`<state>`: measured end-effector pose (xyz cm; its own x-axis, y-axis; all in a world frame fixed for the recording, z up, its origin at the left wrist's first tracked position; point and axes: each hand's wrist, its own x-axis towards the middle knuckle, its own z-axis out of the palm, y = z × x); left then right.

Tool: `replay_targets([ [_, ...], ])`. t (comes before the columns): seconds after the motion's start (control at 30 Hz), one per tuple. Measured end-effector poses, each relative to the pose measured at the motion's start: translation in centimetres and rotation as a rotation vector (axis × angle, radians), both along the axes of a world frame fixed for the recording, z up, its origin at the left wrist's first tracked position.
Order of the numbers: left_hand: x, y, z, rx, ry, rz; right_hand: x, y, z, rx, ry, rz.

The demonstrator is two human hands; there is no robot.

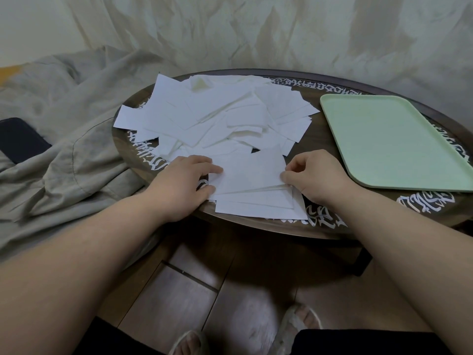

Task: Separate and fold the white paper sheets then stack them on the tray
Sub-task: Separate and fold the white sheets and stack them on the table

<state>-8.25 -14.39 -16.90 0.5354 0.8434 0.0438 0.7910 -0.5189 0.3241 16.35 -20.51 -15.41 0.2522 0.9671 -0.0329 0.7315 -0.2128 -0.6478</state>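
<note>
From my view the dark round table (320,139) carries the green tray (391,139), bare, to the right, and the loose paper pile (217,116) at centre. Nearest lies the top sheet (249,171), long axis left-right. My left hand (189,180) presses its left edge flat; my right hand (309,178) pinches its right edge. I'd lift only that one layer, then match corners before creasing.

Pale draped curtain (256,29) behind, dark round table (317,139), grey blanket (64,98) left, wooden floor (204,278)
</note>
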Motion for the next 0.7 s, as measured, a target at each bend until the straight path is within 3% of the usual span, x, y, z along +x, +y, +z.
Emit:
replay_targets([
  [0.3, 0.06, 0.03, 0.14, 0.017, -0.041, -0.033, 0.32, -0.16, -0.04, -0.03, -0.074, 0.04],
  [0.4, 0.05, 0.04, 0.14, 0.015, -0.036, -0.035, 0.38, -0.08, -0.08, 0.016, -0.199, 0.046],
  [0.5, 0.1, -0.05, 0.23, 0.006, -0.032, -0.033, 0.36, -0.21, 0.17, 0.084, -0.24, 0.159],
  [0.6, 0.15, -0.15, 0.35, 0.004, -0.033, -0.028, 0.21, -0.3, 0.19, 0.029, -0.286, 0.331],
  [0.7, 0.25, -0.3, 0.4, 0.011, -0.056, -0.04, 0.67, -0.14, 0.04, 0.062, -0.347, 0.37],
])
